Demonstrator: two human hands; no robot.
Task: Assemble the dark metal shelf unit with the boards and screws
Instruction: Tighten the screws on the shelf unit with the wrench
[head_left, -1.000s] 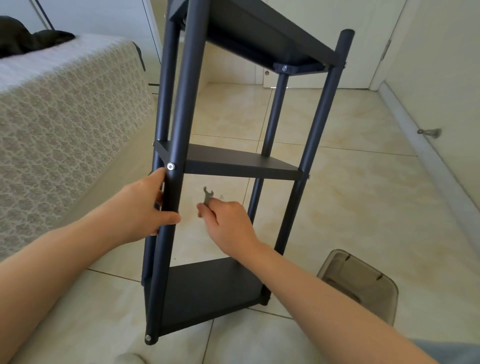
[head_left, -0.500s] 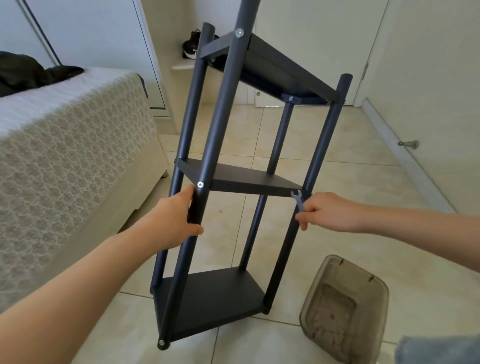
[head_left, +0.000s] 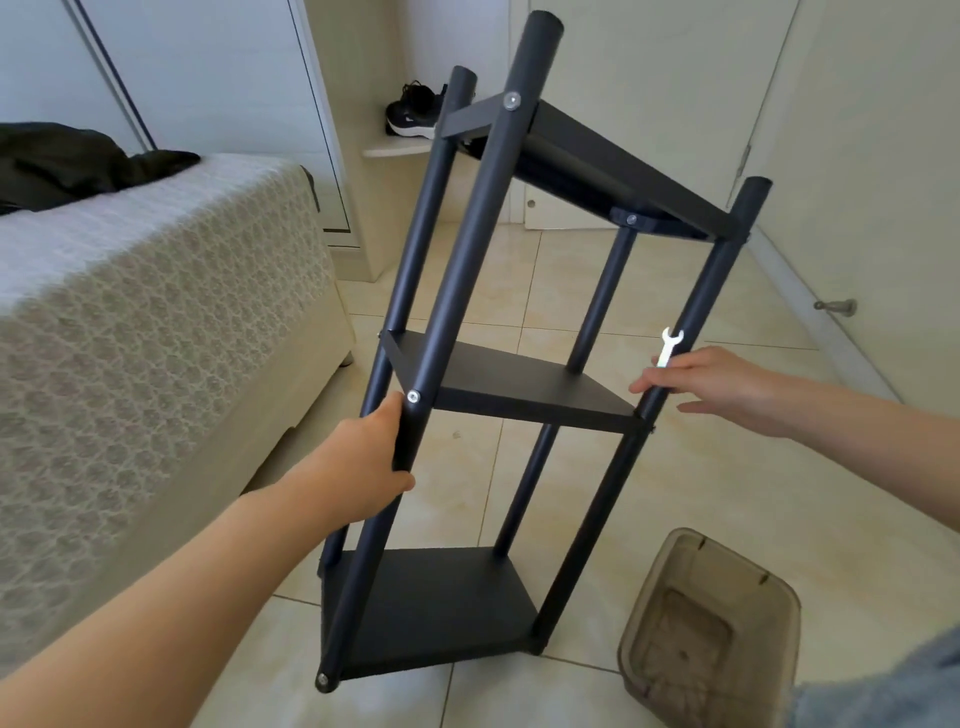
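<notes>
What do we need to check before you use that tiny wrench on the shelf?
1. Left hand grips the front post: ok.
2. Right hand holds the wrench: ok.
3. Shelf unit stands straight: not ok, it leans.
4. The wrench is on the middle board's right corner screw: not ok, it points up beside the right post.
5. That screw is tight: cannot tell.
6. Plastic bin is apart from the shelf's feet: ok.
</notes>
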